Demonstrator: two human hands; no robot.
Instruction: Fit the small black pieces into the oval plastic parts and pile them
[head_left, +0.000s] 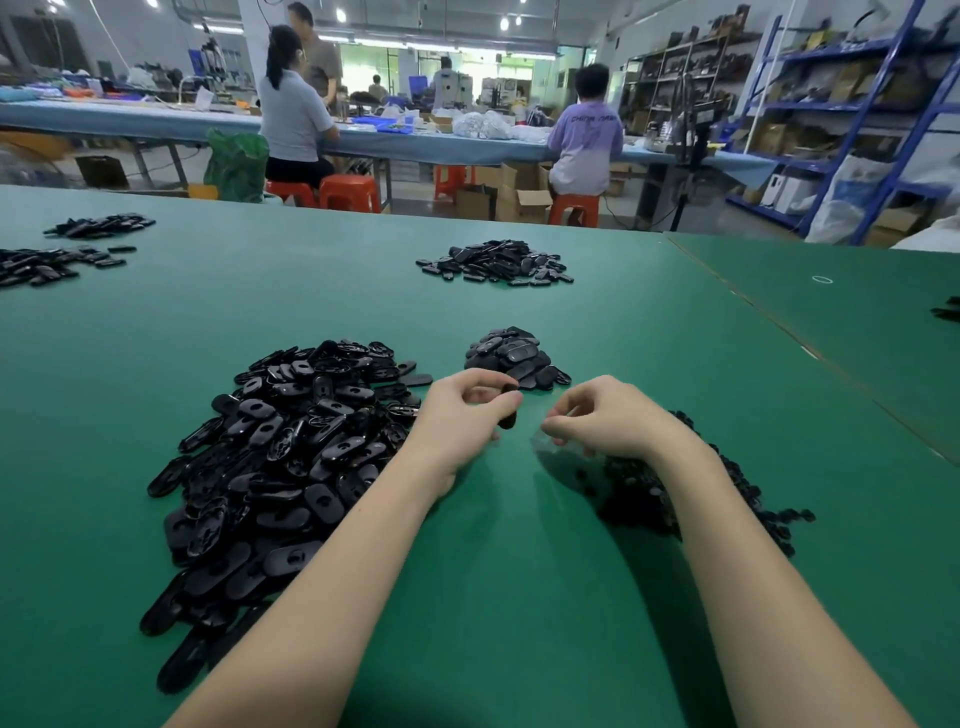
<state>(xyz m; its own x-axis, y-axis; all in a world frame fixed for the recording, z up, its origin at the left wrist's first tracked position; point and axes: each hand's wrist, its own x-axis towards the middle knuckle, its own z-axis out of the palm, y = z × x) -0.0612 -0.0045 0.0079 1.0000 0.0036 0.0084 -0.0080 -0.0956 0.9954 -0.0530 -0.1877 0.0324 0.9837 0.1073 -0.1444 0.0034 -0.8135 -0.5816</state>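
Note:
My left hand (470, 410) holds one black oval plastic part (508, 415) on edge between thumb and curled fingers, just above the green table. My right hand (602, 415) hovers a little to the right of it with its fingertips pinched together; whether a small black piece sits between them is too small to tell. A large heap of oval parts (291, 457) lies to the left of my left arm. A heap of small black pieces (727, 499) lies under and behind my right forearm, partly hidden. A small pile of ovals (514, 356) sits just beyond my hands.
The green table (519, 571) carries another pile of ovals (498, 262) farther back and more piles at the far left (57, 260). A table seam (779, 332) runs diagonally on the right. Seated people, orange stools and blue shelving fill the room beyond.

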